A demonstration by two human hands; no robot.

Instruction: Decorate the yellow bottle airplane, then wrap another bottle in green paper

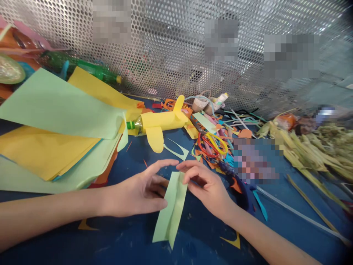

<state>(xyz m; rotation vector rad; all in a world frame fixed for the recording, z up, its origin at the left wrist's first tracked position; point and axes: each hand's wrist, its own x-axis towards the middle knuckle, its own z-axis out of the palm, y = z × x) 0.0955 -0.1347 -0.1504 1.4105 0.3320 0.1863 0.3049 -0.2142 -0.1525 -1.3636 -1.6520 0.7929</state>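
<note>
A light green strip of folded paper (170,211) stands out over the blue table, creased lengthwise into a narrow pleat. My left hand (140,193) has its thumb on the strip's left edge, with some fingers curled behind it and the index finger reaching over the top. At the upper right corner, my right hand (205,184) pinches the paper with bent fingers. Beyond both hands lies a bottle wrapped in yellow paper (162,120), with yellow fins and a green cap. A thin curved green paper offcut (182,151) rests between it and my hands.
Green and yellow paper sheets (60,105) pile up at left, near a green plastic bottle (82,68). Red- and yellow-handled scissors (216,143) lie among paper scraps. Dried husks (303,143) cover the right side. A perforated metal screen (171,44) rises behind the blue table (124,243).
</note>
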